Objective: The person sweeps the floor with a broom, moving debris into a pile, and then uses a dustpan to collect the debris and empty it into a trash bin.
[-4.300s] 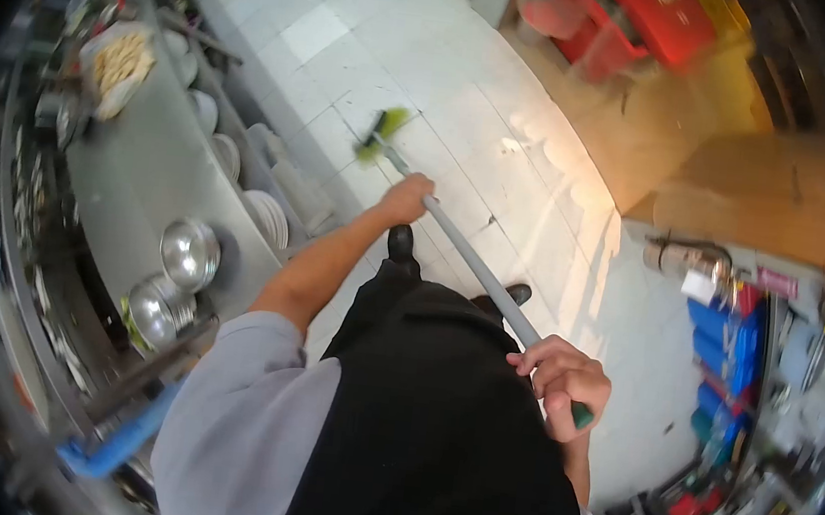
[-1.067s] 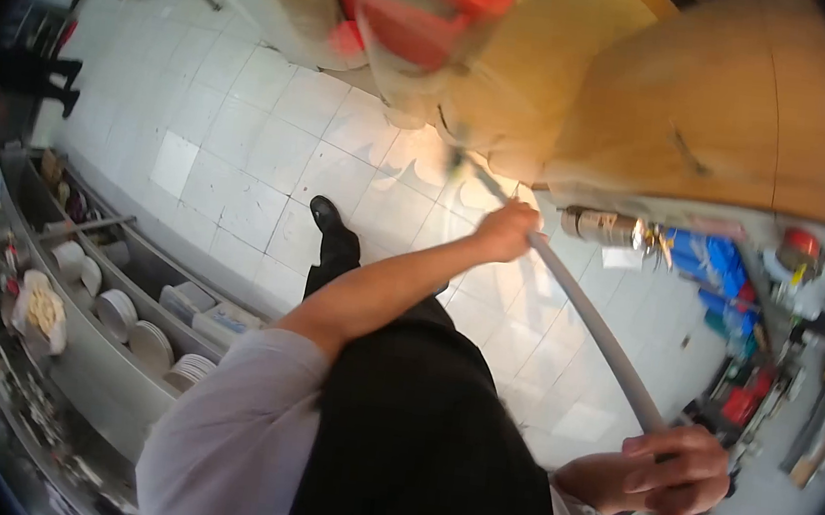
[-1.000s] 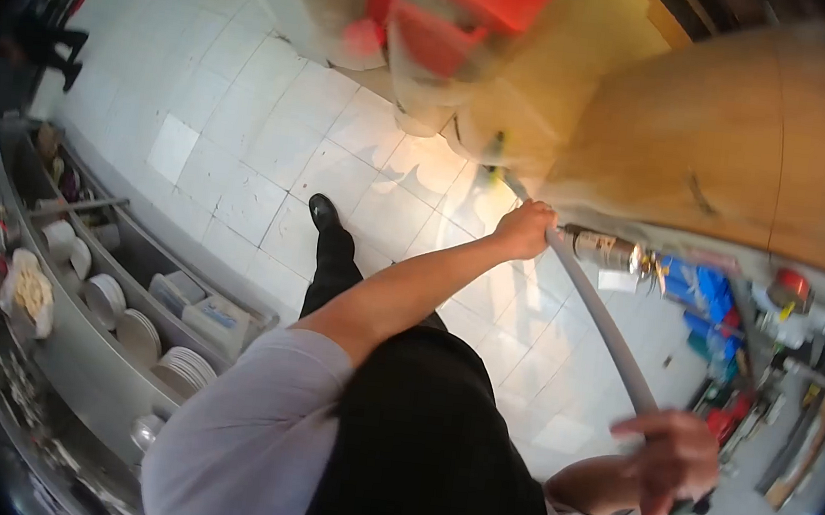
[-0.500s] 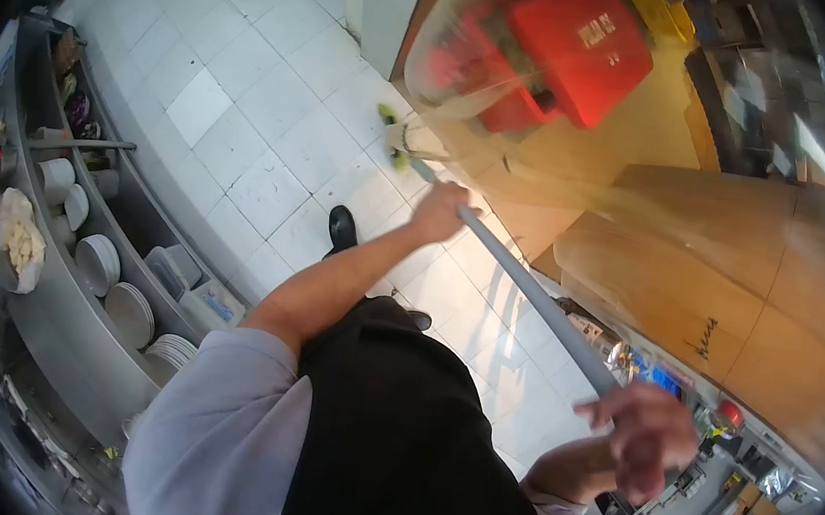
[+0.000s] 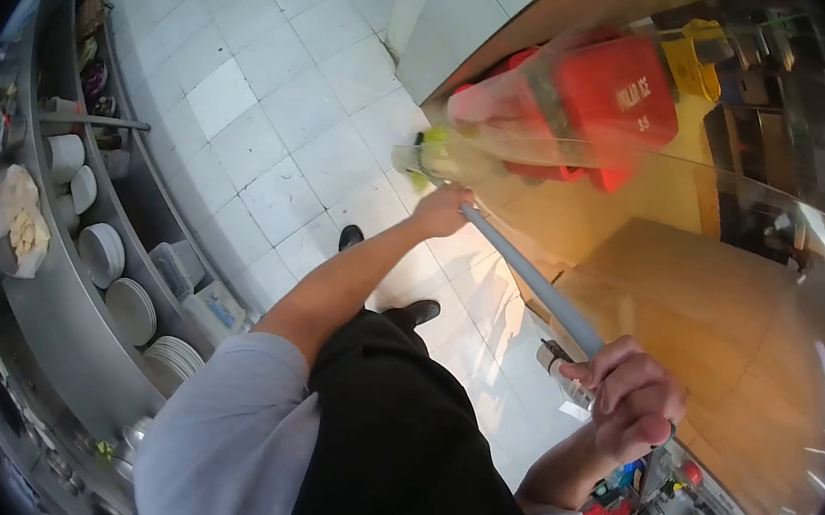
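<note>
A long grey broom handle runs diagonally across the view, with green bristles showing at its far end near the floor. My left hand is closed round the lower part of the handle. Near the top end, my right hand has its fingers wrapped round the same handle. A clear plastic sheet hangs to the right of the handle. The broom head is partly blurred behind what looks like a lower part of that sheet.
White floor tiles lie under my shoes. On the left, a metal shelf unit holds stacked plates and a bag. Red bins and a yellow container stand behind the plastic.
The broom head appears farther right and the view has shifted. My right hand, blurred with looser fingers before, is now wrapped round the handle. My left hand keeps its grip.
</note>
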`<action>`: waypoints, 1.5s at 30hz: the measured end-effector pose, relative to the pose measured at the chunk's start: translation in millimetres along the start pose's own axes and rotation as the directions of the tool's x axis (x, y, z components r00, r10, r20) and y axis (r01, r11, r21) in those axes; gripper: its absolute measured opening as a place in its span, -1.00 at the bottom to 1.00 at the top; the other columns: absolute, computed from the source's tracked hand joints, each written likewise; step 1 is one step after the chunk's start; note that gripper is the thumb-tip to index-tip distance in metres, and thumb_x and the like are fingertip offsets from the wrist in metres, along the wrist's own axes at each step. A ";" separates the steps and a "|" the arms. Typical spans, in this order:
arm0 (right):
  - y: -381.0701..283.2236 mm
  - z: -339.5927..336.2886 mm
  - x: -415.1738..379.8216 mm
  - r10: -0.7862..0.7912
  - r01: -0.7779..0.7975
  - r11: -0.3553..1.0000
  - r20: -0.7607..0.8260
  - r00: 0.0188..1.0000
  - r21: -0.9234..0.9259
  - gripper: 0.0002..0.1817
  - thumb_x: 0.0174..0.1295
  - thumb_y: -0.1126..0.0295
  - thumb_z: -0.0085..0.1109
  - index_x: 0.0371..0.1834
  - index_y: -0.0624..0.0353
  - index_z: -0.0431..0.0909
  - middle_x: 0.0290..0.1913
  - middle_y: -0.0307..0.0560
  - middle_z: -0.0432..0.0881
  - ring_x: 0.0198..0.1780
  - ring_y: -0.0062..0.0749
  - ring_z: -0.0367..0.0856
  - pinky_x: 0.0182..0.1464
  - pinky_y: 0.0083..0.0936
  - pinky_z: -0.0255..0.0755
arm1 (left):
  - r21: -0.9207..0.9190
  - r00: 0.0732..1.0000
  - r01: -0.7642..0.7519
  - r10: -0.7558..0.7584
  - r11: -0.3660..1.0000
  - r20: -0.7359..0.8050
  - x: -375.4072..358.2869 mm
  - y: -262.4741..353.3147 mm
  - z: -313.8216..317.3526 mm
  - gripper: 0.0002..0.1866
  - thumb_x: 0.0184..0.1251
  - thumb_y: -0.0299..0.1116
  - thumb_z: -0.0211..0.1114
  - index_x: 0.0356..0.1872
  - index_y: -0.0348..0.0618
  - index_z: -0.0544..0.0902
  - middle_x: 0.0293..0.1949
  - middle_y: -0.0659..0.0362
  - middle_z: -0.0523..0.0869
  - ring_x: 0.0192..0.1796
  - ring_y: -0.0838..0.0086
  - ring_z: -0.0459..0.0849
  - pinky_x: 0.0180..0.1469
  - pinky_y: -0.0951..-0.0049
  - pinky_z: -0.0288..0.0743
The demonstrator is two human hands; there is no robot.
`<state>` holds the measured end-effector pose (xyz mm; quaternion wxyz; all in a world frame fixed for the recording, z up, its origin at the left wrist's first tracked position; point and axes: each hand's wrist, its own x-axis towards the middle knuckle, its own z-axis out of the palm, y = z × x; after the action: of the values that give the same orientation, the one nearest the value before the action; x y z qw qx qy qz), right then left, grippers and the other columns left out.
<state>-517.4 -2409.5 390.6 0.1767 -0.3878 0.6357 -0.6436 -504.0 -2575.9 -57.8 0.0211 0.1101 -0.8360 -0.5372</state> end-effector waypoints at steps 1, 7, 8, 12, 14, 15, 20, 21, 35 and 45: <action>3.8 14.4 2.3 -0.009 0.010 1.000 -0.087 0.996 0.018 -0.33 0.55 -0.25 0.03 -0.51 0.13 0.26 -0.57 -0.17 0.37 -0.46 -0.27 0.50 -0.37 -0.11 0.84 | -0.003 0.998 0.036 -0.036 0.999 -0.060 -2.0 -6.1 -20.5 -0.74 0.43 -0.12 0.44 -0.23 -0.11 0.70 -0.05 -0.05 0.69 0.10 -0.03 0.66 0.19 0.06 0.53; 46.9 25.3 0.9 0.029 0.003 0.981 -0.163 0.986 0.193 -0.37 0.67 -0.19 -0.16 -0.44 0.12 0.28 -0.38 -0.13 0.36 -0.21 -0.26 0.51 -0.30 0.03 0.88 | 0.135 0.949 0.115 -0.068 0.984 -0.309 29.0 -39.0 -104.2 -0.80 0.29 -0.23 0.50 -0.26 -0.12 0.74 -0.08 -0.08 0.72 0.05 -0.03 0.66 0.13 -0.02 0.56; 34.0 15.7 -0.3 0.012 0.010 0.989 -0.146 0.989 0.146 -0.37 0.66 -0.20 -0.13 -0.43 0.11 0.30 -0.40 -0.14 0.36 -0.24 -0.26 0.52 -0.33 -0.01 0.88 | 0.098 0.953 0.048 -0.016 0.994 -0.303 31.3 -24.6 -106.2 -0.83 0.26 -0.27 0.48 -0.29 -0.13 0.73 -0.12 -0.09 0.72 0.03 -0.05 0.67 0.12 -0.02 0.57; -67.0 -46.4 6.9 -0.119 0.108 0.991 0.151 0.981 0.078 -0.39 0.53 -0.15 0.23 -0.53 0.11 0.48 -0.55 -0.16 0.52 -0.45 -0.20 0.67 -0.37 -0.15 0.86 | 0.023 0.964 -0.160 0.162 0.987 -0.210 6.8 55.9 -71.5 -0.94 0.12 -0.41 0.41 -0.40 -0.13 0.73 -0.28 -0.10 0.75 -0.10 -0.12 0.71 0.02 -0.06 0.61; -92.9 -51.6 26.9 -0.122 0.060 0.985 0.416 0.901 0.159 -0.42 0.48 -0.09 0.34 -0.56 0.14 0.53 -0.51 -0.06 0.64 -0.37 -0.16 0.77 -0.36 -0.15 0.86 | -0.033 0.970 -0.240 0.241 0.970 0.019 -15.8 89.3 -57.4 -0.89 0.11 -0.35 0.39 -0.38 -0.13 0.73 -0.28 -0.10 0.76 -0.10 -0.11 0.74 0.00 -0.07 0.63; -97.3 -43.1 34.9 -0.117 0.041 0.984 0.454 0.884 0.174 -0.43 0.47 -0.06 0.38 -0.56 0.15 0.54 -0.49 -0.02 0.67 -0.33 -0.13 0.79 -0.35 -0.13 0.86 | -0.035 0.966 -0.233 0.236 0.972 0.104 -26.2 93.1 -56.6 -0.86 0.13 -0.30 0.39 -0.38 -0.13 0.73 -0.27 -0.09 0.77 -0.07 -0.10 0.75 0.01 -0.07 0.64; -36.5 48.1 60.5 -0.025 0.007 0.997 0.230 0.973 0.080 -0.48 0.53 0.29 0.30 -0.63 0.29 0.45 -0.60 -0.05 0.53 -0.53 -0.12 0.64 -0.43 -0.21 0.71 | 0.079 0.995 -0.096 0.098 0.992 -0.031 -18.8 -14.7 -83.6 -0.62 0.30 -0.02 0.47 -0.44 -0.16 0.70 -0.24 -0.07 0.75 -0.06 -0.08 0.73 0.03 -0.05 0.62; -13.3 68.1 64.6 0.005 -0.016 0.998 0.173 0.985 0.058 -0.52 0.51 0.36 0.28 -0.62 0.31 0.44 -0.58 -0.04 0.53 -0.51 -0.12 0.62 -0.40 -0.16 0.72 | 0.078 0.988 -0.088 0.097 0.993 -0.121 -10.0 -42.9 -112.6 -0.62 0.29 -0.02 0.49 -0.44 -0.15 0.70 -0.24 -0.07 0.75 -0.05 -0.09 0.73 0.01 -0.06 0.62; -20.8 58.5 220.8 -0.383 0.199 0.865 0.349 0.856 0.460 -0.36 0.44 -0.26 0.29 -0.35 0.10 0.33 -0.40 -0.12 0.46 -0.55 -0.33 0.55 -0.58 -0.44 0.62 | 0.055 0.688 0.183 -0.088 0.982 -0.720 -32.2 37.1 -245.5 -0.63 0.39 -0.08 0.48 -0.31 -0.21 0.64 -0.25 -0.11 0.67 -0.08 -0.14 0.63 0.03 -0.09 0.50; 181.1 135.6 246.4 0.298 -0.720 0.690 0.877 0.378 0.076 -0.54 0.68 0.23 0.06 -0.43 0.29 0.44 -0.33 0.02 0.55 -0.44 -0.28 0.62 -0.39 -0.35 0.64 | -0.405 0.098 0.854 -0.864 0.328 -0.494 -203.1 -2.5 26.3 -0.67 0.38 -0.07 0.45 -0.32 -0.16 0.74 -0.19 -0.12 0.74 -0.06 -0.11 0.74 0.01 -0.12 0.62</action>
<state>-624.2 -2702.9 270.4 0.7266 -0.3598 0.4011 -0.4262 -309.6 -2511.5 -54.3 -0.0113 0.7482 -0.5443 -0.3792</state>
